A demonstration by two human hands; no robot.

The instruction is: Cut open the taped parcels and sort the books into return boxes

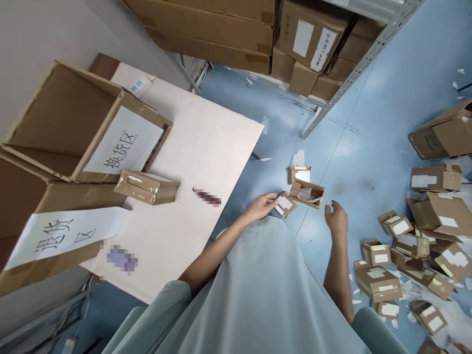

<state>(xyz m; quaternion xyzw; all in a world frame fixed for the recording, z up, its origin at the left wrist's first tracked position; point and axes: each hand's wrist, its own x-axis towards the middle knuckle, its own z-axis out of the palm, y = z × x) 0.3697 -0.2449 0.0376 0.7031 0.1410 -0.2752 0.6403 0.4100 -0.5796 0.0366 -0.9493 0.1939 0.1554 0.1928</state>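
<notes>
My left hand (260,207) hangs in front of me, fingers loosely stretched. Its fingertips overlap the edge of a small cardboard box (284,204) with a white label; I cannot tell whether they touch. Beside that box is an open cardboard box (309,192) with pale wrapping inside. Just behind it sits another small labelled box (295,174). My right hand (336,219) is to the right of the open box, apart from it, with bent, spread fingers and nothing in them.
On my left, a white table (206,142) bears two large open cartons with paper signs (123,140), a taped box (147,187) and two blurred items. A metal shelf (354,83) with cartons stands ahead. Opened boxes (378,280) and paper scraps litter the blue floor at right.
</notes>
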